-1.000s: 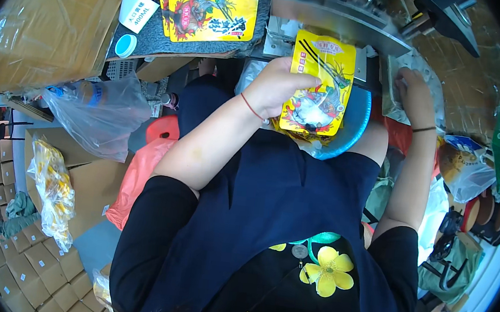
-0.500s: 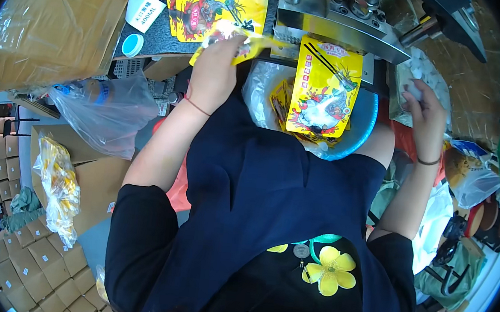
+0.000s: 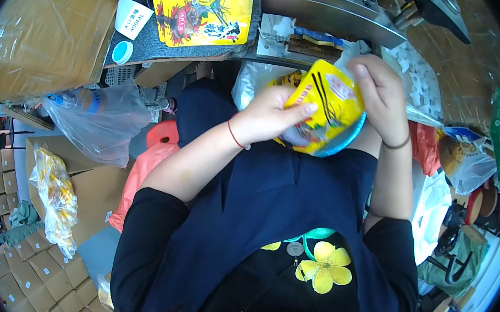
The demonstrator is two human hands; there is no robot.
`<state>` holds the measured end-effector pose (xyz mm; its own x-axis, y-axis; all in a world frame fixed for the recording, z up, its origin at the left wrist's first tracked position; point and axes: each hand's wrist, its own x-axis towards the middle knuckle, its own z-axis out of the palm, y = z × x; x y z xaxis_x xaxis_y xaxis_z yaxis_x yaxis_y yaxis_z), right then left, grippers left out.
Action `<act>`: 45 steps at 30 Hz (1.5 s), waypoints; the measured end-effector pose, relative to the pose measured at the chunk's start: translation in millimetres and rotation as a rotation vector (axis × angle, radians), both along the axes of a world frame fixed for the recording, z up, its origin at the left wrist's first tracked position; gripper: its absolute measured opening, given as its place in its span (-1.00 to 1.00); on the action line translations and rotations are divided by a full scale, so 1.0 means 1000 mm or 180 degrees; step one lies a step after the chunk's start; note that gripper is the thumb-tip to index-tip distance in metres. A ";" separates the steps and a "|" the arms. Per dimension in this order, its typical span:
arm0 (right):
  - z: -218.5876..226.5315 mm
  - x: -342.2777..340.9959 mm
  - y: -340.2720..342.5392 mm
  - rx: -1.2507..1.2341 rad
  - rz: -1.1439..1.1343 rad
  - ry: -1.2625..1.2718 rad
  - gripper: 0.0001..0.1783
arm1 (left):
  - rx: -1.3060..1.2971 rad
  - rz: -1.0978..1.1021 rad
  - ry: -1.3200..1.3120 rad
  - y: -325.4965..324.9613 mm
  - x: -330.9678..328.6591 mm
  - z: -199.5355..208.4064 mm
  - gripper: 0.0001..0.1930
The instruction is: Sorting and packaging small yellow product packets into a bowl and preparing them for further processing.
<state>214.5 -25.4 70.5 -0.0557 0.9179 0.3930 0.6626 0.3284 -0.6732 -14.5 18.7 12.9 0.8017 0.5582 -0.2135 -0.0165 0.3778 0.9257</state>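
Observation:
My left hand [image 3: 272, 115] grips a yellow printed pouch [image 3: 333, 107] by its left side, thumb on the front. The pouch is tilted over a blue basin [image 3: 348, 135] between my knees. My right hand [image 3: 382, 96] is at the pouch's upper right corner, its fingers curled; what they hold, if anything, is hidden. Just beyond the hands stands a metal machine [image 3: 336, 11] with a bar across it and a small bed [image 3: 314, 47] below. More yellow pouches [image 3: 203, 19] lie stacked on the dark worktop to the left.
A tray of small white plastic pieces [image 3: 416, 82] is at the right. A white paper label [image 3: 134, 17] and a teal cap [image 3: 123, 52] sit on the worktop's left end. Large taped cartons [image 3: 45, 34] flank the left. A clear plastic bag [image 3: 106, 118] hangs below.
My left hand has come from the pouch stack to above the basin. My right hand has moved left from the white pieces to the pouch. No pouch hangs at the machine now.

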 end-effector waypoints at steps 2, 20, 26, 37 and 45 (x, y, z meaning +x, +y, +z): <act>0.006 0.004 -0.014 -0.0199 -0.0070 0.0176 -0.81 | 0.0194 -0.0173 -0.0116 -0.007 0.007 -0.010 -0.64; -0.022 0.119 -0.001 -0.0209 -0.1434 -0.2469 -0.68 | -0.0950 0.0282 -0.0218 0.013 0.024 -0.012 -0.67; -0.060 0.135 0.006 -0.0898 -0.1466 -0.2258 -0.65 | -0.1011 0.0460 -0.0349 0.040 0.024 -0.008 -0.68; -0.009 0.067 -0.025 -0.0092 -0.1907 -0.0999 -0.79 | 0.5469 0.0844 0.2403 0.097 -0.088 -0.028 -0.60; 0.009 -0.018 -0.004 0.0110 0.0242 -0.0044 -0.86 | 0.2582 0.1053 0.0945 0.040 -0.047 0.007 -0.80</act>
<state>196.7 -29.2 79.2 -0.1303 0.8967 0.4230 0.6440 0.4009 -0.6516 -61.5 58.2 20.0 0.5496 0.8176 0.1715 0.2724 -0.3695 0.8884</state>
